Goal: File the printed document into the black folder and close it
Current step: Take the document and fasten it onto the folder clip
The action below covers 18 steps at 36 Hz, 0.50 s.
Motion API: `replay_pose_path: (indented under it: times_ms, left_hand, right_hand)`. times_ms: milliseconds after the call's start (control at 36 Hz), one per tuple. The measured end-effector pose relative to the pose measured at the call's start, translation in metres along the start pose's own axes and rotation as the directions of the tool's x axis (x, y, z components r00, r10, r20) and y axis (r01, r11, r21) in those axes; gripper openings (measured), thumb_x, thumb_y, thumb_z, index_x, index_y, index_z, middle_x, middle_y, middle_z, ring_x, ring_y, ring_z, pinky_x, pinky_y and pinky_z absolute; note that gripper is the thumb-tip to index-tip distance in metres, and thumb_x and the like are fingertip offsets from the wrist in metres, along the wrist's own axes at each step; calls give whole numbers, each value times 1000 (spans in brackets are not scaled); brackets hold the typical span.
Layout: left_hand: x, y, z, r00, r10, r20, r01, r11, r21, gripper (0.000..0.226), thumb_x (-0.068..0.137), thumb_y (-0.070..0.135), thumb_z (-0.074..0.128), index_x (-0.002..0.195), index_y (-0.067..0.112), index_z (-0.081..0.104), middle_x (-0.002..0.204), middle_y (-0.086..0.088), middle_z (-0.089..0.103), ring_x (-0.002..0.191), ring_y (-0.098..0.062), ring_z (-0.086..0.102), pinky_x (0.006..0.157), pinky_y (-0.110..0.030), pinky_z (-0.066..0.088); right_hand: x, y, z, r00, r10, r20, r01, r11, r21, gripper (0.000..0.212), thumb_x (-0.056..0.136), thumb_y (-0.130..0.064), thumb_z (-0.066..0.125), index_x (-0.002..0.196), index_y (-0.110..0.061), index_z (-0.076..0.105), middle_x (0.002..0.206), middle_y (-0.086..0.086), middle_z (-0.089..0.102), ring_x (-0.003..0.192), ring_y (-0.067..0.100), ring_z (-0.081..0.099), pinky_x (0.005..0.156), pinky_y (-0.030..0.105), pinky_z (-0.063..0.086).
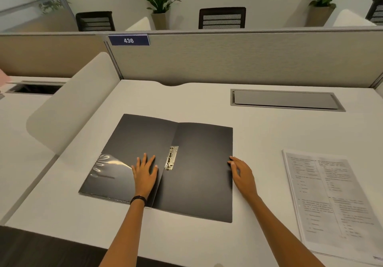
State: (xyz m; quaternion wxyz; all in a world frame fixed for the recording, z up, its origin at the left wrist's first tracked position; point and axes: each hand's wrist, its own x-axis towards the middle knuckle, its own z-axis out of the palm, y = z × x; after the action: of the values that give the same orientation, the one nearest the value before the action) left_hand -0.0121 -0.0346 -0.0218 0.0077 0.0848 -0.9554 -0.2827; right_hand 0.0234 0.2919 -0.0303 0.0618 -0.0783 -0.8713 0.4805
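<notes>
The black folder (196,163) lies open and flat on the white desk (259,138), with a metal clip (171,158) beside its spine and a clear pocket (107,173) on its left flap. My left hand (145,174) rests palm down on the left flap, fingers spread. My right hand (242,173) touches the folder's right edge with loose fingers and holds nothing. The printed document (329,200) lies flat on the desk to the right, apart from the folder.
A grey cable hatch (286,100) is set in the desk behind the folder. A fabric partition (248,59) with a "436" label (129,40) closes the back. A white curved divider (72,105) stands at the left. Chairs and potted plants lie beyond.
</notes>
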Motion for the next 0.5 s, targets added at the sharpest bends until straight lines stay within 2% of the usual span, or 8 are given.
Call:
replay_pose_path:
  times_ms: [167,500]
  left_hand:
    - [-4,-6,6,999,-8,49,5,999,48,52,95,27,44,143,18,26,156,-12,15,144,-34,4,116,-51,0]
    - [-20,-5,11,999,-25,42,18,990,138,53,97,32,38,145,19,19,157,-11,11,144,-33,3,116,-50,1]
  right_hand:
    - [0,-1,0,1000,-1,-10,1,1000,-7,31,95,-15,43,121,-5,57,129,12,57,119,26,53,105,34,36]
    - [-1,-3,-1,1000,25,-12,-25,1000,18,31,95,-15,44,122,-5,56,128,14,57,119,29,52,104,34,35]
